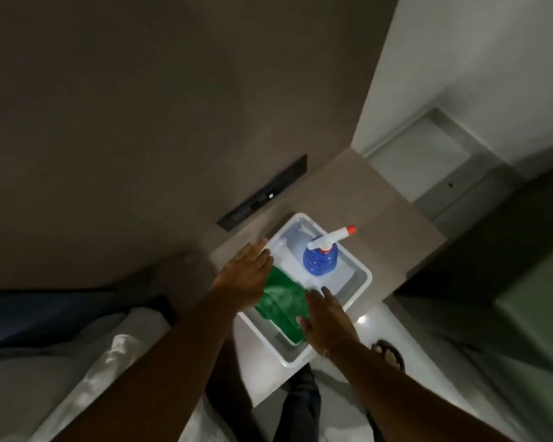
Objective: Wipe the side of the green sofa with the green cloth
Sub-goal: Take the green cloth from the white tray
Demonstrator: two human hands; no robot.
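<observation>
A person reaches both hands into a white plastic tub (pixel 361 282) on a brown counter (pixel 348 189) — the left hand (pixel 246 275) lies flat, fingers together, on the green cloth (pixel 281 301) bunched at the tub's near end. The right hand (pixel 326 320), fingers loosely spread, rests on the cloth's right edge — a blue spray bottle (pixel 320 258) stands at the far end.

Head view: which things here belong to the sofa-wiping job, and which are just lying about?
Job:
green cloth
left hand
right hand
green sofa

Lying about:
spray bottle
white tub
side table
black wall panel
</observation>
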